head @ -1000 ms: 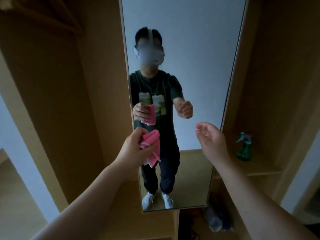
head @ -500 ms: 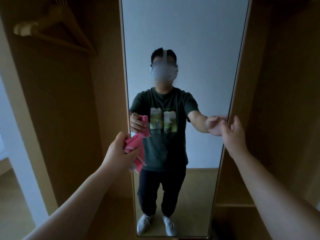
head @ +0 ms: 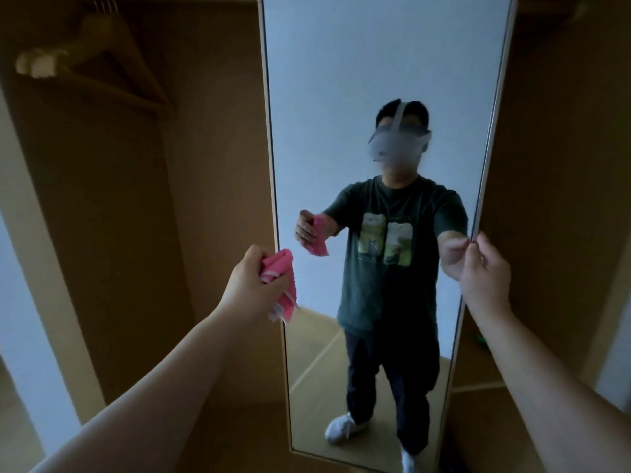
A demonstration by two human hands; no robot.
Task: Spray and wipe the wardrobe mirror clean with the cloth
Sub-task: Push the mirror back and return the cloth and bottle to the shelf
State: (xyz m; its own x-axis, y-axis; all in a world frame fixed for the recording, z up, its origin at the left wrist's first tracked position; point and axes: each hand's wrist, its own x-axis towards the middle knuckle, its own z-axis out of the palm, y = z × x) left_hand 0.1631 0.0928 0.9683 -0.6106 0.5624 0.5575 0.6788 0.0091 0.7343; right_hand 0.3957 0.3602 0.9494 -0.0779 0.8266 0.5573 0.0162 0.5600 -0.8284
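A tall wardrobe mirror [head: 375, 63] in a pale wood frame stands in front of me, angled slightly, and reflects a person holding a pink cloth. My left hand [head: 252, 285] grips a bunched pink cloth [head: 283, 278] just left of the mirror's left edge, a short way off the glass. My right hand [head: 485, 268] has its fingers curled round the mirror's right edge at mid height. Only a small green patch [head: 479, 339] shows low right, behind my right forearm; I cannot tell what it is.
Open wardrobe compartments of brown wood flank the mirror. A wooden hanger [head: 102, 56] hangs at the upper left. A shelf [head: 478, 387] runs low in the right compartment. A white door frame [head: 37, 268] borders the left side.
My right hand has gone from open air to the mirror's right edge and taken hold of it. The mirror panel has swung slightly. My left hand with the cloth has stayed near the left edge.
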